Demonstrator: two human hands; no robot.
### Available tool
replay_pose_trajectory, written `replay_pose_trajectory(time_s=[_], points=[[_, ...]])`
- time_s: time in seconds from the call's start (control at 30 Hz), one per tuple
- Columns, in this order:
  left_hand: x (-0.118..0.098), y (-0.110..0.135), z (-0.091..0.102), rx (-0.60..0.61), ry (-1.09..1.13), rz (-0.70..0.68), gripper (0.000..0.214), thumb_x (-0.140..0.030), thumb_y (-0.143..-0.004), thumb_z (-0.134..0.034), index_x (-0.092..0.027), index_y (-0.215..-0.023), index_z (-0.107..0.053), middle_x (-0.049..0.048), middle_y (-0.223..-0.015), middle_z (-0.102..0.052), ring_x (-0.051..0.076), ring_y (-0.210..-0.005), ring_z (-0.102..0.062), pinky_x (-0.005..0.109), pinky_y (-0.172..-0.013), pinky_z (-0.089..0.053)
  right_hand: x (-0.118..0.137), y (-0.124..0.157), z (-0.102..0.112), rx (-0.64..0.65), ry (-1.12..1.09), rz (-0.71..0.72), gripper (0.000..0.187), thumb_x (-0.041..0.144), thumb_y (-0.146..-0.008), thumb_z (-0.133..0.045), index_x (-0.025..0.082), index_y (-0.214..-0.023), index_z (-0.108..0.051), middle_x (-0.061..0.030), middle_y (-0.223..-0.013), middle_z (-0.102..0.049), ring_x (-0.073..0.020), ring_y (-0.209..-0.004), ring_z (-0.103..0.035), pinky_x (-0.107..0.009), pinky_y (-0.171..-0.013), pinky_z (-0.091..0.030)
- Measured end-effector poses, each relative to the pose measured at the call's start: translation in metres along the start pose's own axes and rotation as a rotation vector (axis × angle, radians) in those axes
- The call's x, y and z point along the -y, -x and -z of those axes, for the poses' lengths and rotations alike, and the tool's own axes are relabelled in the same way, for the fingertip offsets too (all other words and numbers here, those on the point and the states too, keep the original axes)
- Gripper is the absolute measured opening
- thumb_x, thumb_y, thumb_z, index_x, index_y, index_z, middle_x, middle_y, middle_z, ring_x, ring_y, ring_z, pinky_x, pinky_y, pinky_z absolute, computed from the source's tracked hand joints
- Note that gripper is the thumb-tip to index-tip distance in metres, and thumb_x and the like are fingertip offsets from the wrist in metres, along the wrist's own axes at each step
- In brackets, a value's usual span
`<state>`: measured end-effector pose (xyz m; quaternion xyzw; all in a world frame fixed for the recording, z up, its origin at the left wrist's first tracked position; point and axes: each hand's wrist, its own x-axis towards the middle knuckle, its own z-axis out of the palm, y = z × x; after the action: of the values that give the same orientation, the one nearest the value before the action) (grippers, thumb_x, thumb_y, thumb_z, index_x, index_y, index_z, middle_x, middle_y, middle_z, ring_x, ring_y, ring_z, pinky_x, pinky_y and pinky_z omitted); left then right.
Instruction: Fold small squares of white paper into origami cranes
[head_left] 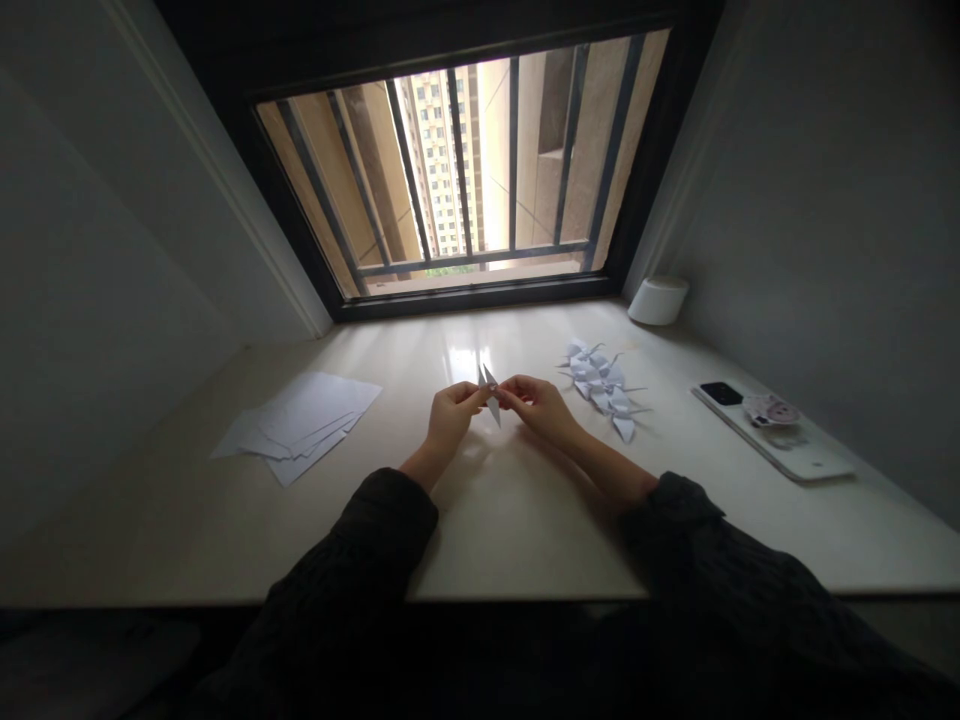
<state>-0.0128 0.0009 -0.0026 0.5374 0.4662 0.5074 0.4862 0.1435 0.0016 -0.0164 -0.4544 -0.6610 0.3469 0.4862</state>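
Observation:
Between my hands, above the middle of the white tabletop [487, 540], is a small folded white paper piece [493, 405] with narrow pointed ends. The fingers of my left hand [452, 412] pinch it from the left. From the right, my right hand [541, 405] grips it with thumb and forefinger. Its middle is partly hidden by my fingertips. Just right of my right hand lies a cluster of folded paper cranes [600, 382]. A loose stack of white paper sheets [311, 415] is spread out to the left of my left hand.
On the right side a phone [772, 430] with a cartoon grip on its back lies face down. A white rounded container [658, 301] stands in the back right corner. A barred window [465, 180] rises behind the tabletop, with walls on both sides.

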Motion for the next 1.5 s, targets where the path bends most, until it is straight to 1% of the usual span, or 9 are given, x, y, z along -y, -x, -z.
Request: replay_pose_trajectory(time_s=[0.23,0.43,0.53,0.7,0.9,1.03,1.17,1.33,1.5], points=[[-0.001,0.0,-0.001,0.006,-0.019,-0.005,0.036,-0.049,-0.064,-0.073,-0.015,-0.059,-0.063,0.0001,-0.06,-0.061,0.012,-0.061,-0.057,0.025,-0.064,-0.045,0.001,0.0,0.003,-0.032,0.104,0.065,0.022,0.04,-0.08,-0.063,0.019,-0.075,-0.067,-0.0045,-0.07,-0.072,-0.0183,-0.066,-0.068,-0.029,-0.061,-0.05],[-0.005,-0.001,0.005,0.142,-0.005,0.037,0.033,-0.046,-0.066,-0.074,-0.014,-0.072,-0.069,0.0068,-0.071,-0.069,0.019,-0.07,-0.065,0.033,-0.073,-0.049,0.005,0.001,0.006,-0.048,0.21,0.101,0.019,0.038,-0.079,-0.064,0.02,-0.075,-0.07,-0.0036,-0.072,-0.072,-0.0178,-0.066,-0.065,-0.031,-0.066,-0.05],[-0.007,-0.003,0.008,0.121,-0.01,0.083,0.034,-0.047,-0.065,-0.074,-0.014,-0.072,-0.069,0.0081,-0.075,-0.07,0.02,-0.074,-0.066,0.033,-0.073,-0.048,0.005,0.0,0.004,-0.039,0.097,0.055,0.022,0.041,-0.077,-0.066,0.02,-0.074,-0.07,-0.0039,-0.072,-0.071,-0.0181,-0.067,-0.065,-0.032,-0.065,-0.049],[-0.007,-0.005,0.01,0.021,0.129,0.201,0.033,-0.047,-0.062,-0.075,-0.016,-0.073,-0.068,0.0076,-0.082,-0.069,0.02,-0.082,-0.063,0.031,-0.074,-0.045,0.0,-0.004,0.001,0.022,-0.294,-0.069,0.028,0.043,-0.071,-0.07,0.019,-0.086,-0.07,-0.0032,-0.073,-0.069,-0.0173,-0.07,-0.065,-0.032,-0.068,-0.049],[-0.007,-0.005,0.01,0.004,0.24,0.257,0.031,-0.042,-0.059,-0.078,-0.017,-0.075,-0.068,0.0081,-0.087,-0.067,0.021,-0.087,-0.061,0.032,-0.077,-0.044,-0.003,-0.004,0.003,0.121,-0.442,-0.132,0.032,0.037,-0.064,-0.076,0.02,-0.09,-0.07,-0.0016,-0.075,-0.069,-0.0145,-0.069,-0.06,-0.031,-0.068,-0.047],[-0.007,-0.005,0.01,-0.003,0.233,0.247,0.032,-0.043,-0.06,-0.077,-0.017,-0.077,-0.069,0.0084,-0.089,-0.068,0.022,-0.089,-0.062,0.033,-0.079,-0.044,-0.002,-0.003,0.002,0.167,-0.493,-0.124,0.034,0.035,-0.063,-0.077,0.02,-0.092,-0.068,-0.0013,-0.075,-0.068,-0.0142,-0.068,-0.059,-0.031,-0.068,-0.047],[-0.006,-0.005,0.01,0.0,0.216,0.248,0.03,-0.042,-0.062,-0.076,-0.017,-0.078,-0.07,0.0083,-0.087,-0.068,0.022,-0.088,-0.062,0.034,-0.079,-0.044,0.001,-0.002,0.003,0.182,-0.52,-0.058,0.039,0.032,-0.064,-0.079,0.023,-0.099,-0.063,-0.0005,-0.08,-0.067,-0.0134,-0.068,-0.059,-0.03,-0.067,-0.048],[-0.004,-0.005,0.01,0.015,0.198,0.246,0.025,-0.04,-0.064,-0.074,-0.018,-0.076,-0.071,0.0074,-0.086,-0.069,0.02,-0.085,-0.063,0.031,-0.077,-0.044,0.004,-0.002,0.005,0.238,-0.434,0.008,0.031,0.034,-0.069,-0.075,0.022,-0.096,-0.066,0.0001,-0.081,-0.063,-0.0133,-0.072,-0.059,-0.03,-0.071,-0.049],[-0.004,-0.004,0.008,0.013,0.181,0.24,0.027,-0.041,-0.063,-0.074,-0.017,-0.075,-0.07,0.0075,-0.083,-0.07,0.019,-0.083,-0.063,0.03,-0.075,-0.045,0.005,-0.002,0.007,0.279,-0.371,0.005,0.033,0.035,-0.071,-0.072,0.022,-0.101,-0.065,-0.0015,-0.085,-0.063,-0.015,-0.077,-0.059,-0.033,-0.074,-0.05]])
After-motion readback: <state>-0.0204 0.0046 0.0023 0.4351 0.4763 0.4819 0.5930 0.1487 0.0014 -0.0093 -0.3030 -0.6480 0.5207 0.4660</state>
